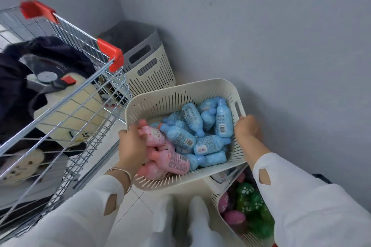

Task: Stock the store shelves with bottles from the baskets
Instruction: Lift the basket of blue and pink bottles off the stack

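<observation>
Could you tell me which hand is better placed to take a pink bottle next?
Probably left: the left hand holds the basket rim beside the pink bottles; the right hand holds the far rim, by the blue bottles.

My basket [152,104] is cream with slotted walls. Inside lie pale blue bottles [222,120] and pink bottles [176,161]. My sleeves [301,196] are white. The trolley [80,94] is silver wire with red corners [111,54]. The wall [261,36] is grey, and the far basket [148,74] is cream, grey-rimmed.

We are looking down into a corner where two plain grey walls [261,26] are meeting a pale tiled floor [140,198]; a wire shopping cart [66,97] with red corner guards [111,55] is standing at the left, in soft, even light.
</observation>
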